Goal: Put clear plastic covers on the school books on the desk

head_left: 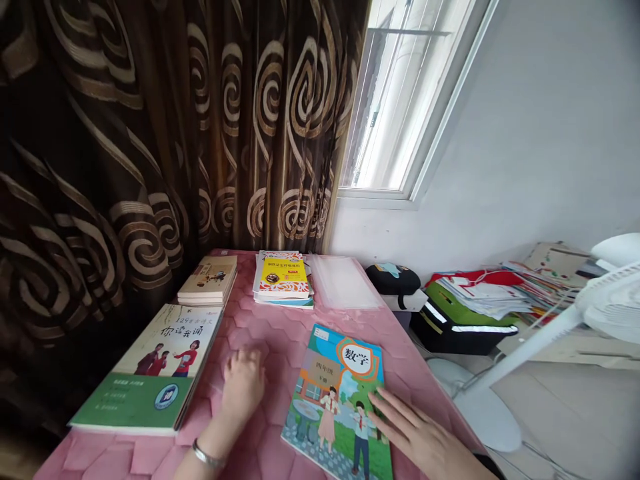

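Your right grip [417,427] is spread wide and flat, its fingertips lying over the right edge of the blue and green textbook [335,410], with nothing pinched between thumb and fingers that you can see. That textbook lies face up on the pink quilted surface [273,373], near the front and slightly askew, its cover showing drawn figures beside a round table. Your left grip [245,377] rests palm down on the surface between the textbook and the stack to your left; its fingers are bent under, so you cannot tell how tightly they are closed or whether anything is beneath them. A silvery bracelet [207,457] circles your left wrist.

On your left, the green and cream book [147,377] lies on top of its stack, with small tan books [207,280] piled just behind it. Toward the back, a yellow-fronted book [283,275] tops another pile, and clear plastic sheets [350,283] lie beside it. Past the right edge of the surface you have a black bag [393,279], a green and black box [457,327] under loose papers, and a white fan [610,307]
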{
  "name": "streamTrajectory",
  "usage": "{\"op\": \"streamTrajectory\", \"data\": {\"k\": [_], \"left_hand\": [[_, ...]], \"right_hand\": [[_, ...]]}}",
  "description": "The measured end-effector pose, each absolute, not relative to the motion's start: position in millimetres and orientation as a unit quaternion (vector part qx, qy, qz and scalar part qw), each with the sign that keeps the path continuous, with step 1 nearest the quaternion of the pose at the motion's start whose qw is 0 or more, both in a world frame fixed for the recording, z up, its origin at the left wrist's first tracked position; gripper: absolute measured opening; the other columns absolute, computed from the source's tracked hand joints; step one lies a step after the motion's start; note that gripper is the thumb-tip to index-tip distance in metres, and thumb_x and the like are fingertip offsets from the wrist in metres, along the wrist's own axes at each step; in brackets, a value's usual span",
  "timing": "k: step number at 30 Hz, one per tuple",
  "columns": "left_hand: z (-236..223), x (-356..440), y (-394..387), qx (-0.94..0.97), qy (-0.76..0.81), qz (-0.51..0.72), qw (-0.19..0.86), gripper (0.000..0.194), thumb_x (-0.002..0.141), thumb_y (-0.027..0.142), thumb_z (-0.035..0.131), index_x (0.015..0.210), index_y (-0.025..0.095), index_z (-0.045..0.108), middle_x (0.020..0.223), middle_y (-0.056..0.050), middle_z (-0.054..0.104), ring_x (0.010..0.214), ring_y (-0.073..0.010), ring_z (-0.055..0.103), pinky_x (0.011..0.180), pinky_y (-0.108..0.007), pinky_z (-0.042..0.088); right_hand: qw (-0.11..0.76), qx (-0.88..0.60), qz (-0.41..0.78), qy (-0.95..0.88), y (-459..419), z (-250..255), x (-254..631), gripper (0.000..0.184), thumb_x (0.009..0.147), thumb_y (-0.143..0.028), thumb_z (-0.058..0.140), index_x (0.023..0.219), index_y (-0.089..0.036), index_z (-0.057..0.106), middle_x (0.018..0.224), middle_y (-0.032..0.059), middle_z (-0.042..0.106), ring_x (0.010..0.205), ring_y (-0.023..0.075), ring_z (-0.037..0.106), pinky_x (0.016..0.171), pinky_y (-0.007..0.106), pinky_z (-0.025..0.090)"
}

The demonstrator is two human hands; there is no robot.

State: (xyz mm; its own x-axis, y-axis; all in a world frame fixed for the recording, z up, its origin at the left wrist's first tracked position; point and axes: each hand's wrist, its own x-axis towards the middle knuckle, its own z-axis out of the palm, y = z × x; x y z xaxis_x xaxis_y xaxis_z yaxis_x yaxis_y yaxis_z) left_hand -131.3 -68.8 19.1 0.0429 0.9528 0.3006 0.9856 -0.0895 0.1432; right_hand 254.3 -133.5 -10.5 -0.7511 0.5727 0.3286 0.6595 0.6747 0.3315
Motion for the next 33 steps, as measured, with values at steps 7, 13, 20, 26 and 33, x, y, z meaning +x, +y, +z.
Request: {"op": "streamTrajectory", "data": {"k": [7, 13, 20, 26, 33], "left_hand": [[20.4, -169.0, -34.2, -0.641, -0.752, -0.107, 0.109, 0.040, 0.082, 0.020, 0.049, 0.118, 0.004, 0.060, 0.100, -0.026, 0.064, 0.090, -0.0344, 0.065, 0.064, -0.042, 0.055], [25.3, -175.3, -28.8, -0.635, -0.764, -0.095, 0.063, 0.032, 0.081, 0.021, 0.052, 0.105, 0.005, 0.065, 0.090, -0.023, 0.068, 0.083, -0.0325, 0.069, 0.064, -0.040, 0.054], [63.1, -175.6, -29.1, -0.664, -0.737, -0.117, 0.049, 0.032, 0.086, 0.010, 0.036, 0.087, 0.010, 0.069, 0.085, -0.019, 0.072, 0.082, -0.0296, 0.070, 0.068, -0.038, 0.052], [119.4, -153.8, -19.4, -0.685, -0.702, -0.167, 0.099, 0.035, 0.086, 0.009, 0.032, 0.092, 0.013, 0.067, 0.090, -0.018, 0.071, 0.085, -0.0295, 0.067, 0.076, -0.042, 0.046], [146.6, -114.9, 25.9, -0.737, -0.627, -0.213, 0.134, 0.031, 0.088, 0.010, 0.037, 0.098, 0.016, 0.066, 0.103, -0.014, 0.068, 0.101, -0.0276, 0.060, 0.085, -0.041, 0.038]], "right_hand": [[0.012, -0.176, -0.203, -0.963, -114.0, 17.4, 236.3, 0.055, 0.091, -0.010, 0.048, 0.145, -0.019, 0.041, 0.141, 0.0098, 0.054, 0.128, 0.0245, 0.051, 0.102, 0.041, 0.048], [0.025, -0.185, -0.169, -0.968, -110.1, 10.2, 239.8, 0.056, 0.091, -0.008, 0.049, 0.144, -0.020, 0.042, 0.139, 0.0102, 0.056, 0.128, 0.0229, 0.052, 0.101, 0.037, 0.050], [0.029, -0.242, -0.095, -0.965, -106.0, 17.9, 239.0, 0.052, 0.097, -0.012, 0.045, 0.146, -0.029, 0.038, 0.138, 0.0014, 0.057, 0.129, 0.0149, 0.050, 0.109, 0.035, 0.043], [0.078, -0.245, -0.207, -0.944, -131.8, 4.8, 202.1, 0.043, 0.094, -0.010, 0.040, 0.131, -0.023, 0.056, 0.127, 0.0034, 0.066, 0.112, 0.0169, 0.063, 0.092, 0.029, 0.051], [0.195, -0.317, -0.347, -0.861, -153.4, -46.0, 76.7, 0.028, 0.081, -0.009, 0.045, 0.102, -0.014, 0.062, 0.087, 0.0129, 0.076, 0.065, 0.0239, 0.070, 0.044, 0.028, 0.047]]}}
